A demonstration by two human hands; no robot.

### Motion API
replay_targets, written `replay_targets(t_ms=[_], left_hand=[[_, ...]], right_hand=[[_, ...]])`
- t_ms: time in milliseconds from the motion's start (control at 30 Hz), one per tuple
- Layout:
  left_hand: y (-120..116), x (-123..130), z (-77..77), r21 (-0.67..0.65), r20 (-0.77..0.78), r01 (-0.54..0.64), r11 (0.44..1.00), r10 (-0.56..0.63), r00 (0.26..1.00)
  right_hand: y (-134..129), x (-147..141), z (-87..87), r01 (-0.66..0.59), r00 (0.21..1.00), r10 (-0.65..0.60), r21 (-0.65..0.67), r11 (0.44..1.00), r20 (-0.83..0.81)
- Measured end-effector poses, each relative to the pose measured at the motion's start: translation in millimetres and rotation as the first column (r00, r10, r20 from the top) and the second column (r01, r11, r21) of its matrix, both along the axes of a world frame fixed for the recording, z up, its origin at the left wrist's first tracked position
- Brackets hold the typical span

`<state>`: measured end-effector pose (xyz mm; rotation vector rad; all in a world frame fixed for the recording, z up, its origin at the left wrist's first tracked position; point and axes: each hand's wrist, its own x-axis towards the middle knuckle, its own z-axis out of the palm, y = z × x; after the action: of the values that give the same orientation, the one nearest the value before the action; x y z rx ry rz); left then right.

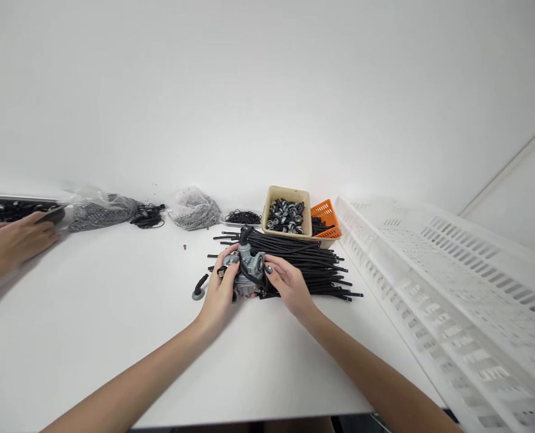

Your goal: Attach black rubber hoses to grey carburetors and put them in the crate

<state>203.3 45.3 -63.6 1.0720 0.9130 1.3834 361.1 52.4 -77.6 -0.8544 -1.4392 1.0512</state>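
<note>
currently, the carb [251, 262] is between both hands, at the near left end of the black tubes [315, 258], over the worktop [114, 313]; can't tell if it touches down. left grip [219, 287]: clasped round the carb's left side, thumb on near face. right grip [289, 285]: fingers closed on its right side, by the flange.

handling (est.): compact, fairly heavy for size, rigid; smooth cast faces may slip. hold by main body; avoid loading the brass-coloured fitting [221, 272] or the soft black elbow [246, 233] on top.

materials: carb = dull grey cast metal, lumpy w/ round port. tubes = matte, slim, prob. flexible rubber. loose elbow pc. [199, 287] = black bend w/ grey ring, lying left. cream tub [286, 235] = smooth plastic, holds similar pcs; orange basket [325, 208] = slotted, beside it. white crate [384, 270], far right = perforated plastic.
</note>
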Motion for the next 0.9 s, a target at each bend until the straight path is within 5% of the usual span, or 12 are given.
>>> replay_targets(t_ms=[200,467,633,733,800,900], left_hand=[[3,0,-6.3,0.040,-0.087,-0.031,0.999,0.035,0.996],[2,-1,-3.0,0.068,-0.196,-0.031,0.997,0.044,0.980],[1,-3,-10.3,0.333,-0.409,-0.036,0.942,0.179,0.895],[3,-6,-14.9,0.555,-0.420,-0.005,0.832,0.286,0.861],[10,-9,-19.4,0.646,-0.455,0.045,0.762,0.338,0.824],[27,-12,-30.4,0.654,-0.414,0.032,0.756,0.322,0.852]], right_hand=[[-7,-12,-3.2,0.037,0.999,-0.037,-0.018,0.999,-0.004],[0,-11,-2.7,-0.089,0.986,0.075,-0.091,0.992,-0.152],[-1,-14,-7.7,-0.049,0.998,0.050,0.037,0.998,-0.028],[0,-8,-1.9,-0.034,0.999,0.028,0.148,0.988,0.044],[2,-2,5.9,0.024,0.995,-0.046,0.247,0.969,0.084],[2,15,21.7,0.205,0.959,-0.267,0.423,0.883,0.092]])
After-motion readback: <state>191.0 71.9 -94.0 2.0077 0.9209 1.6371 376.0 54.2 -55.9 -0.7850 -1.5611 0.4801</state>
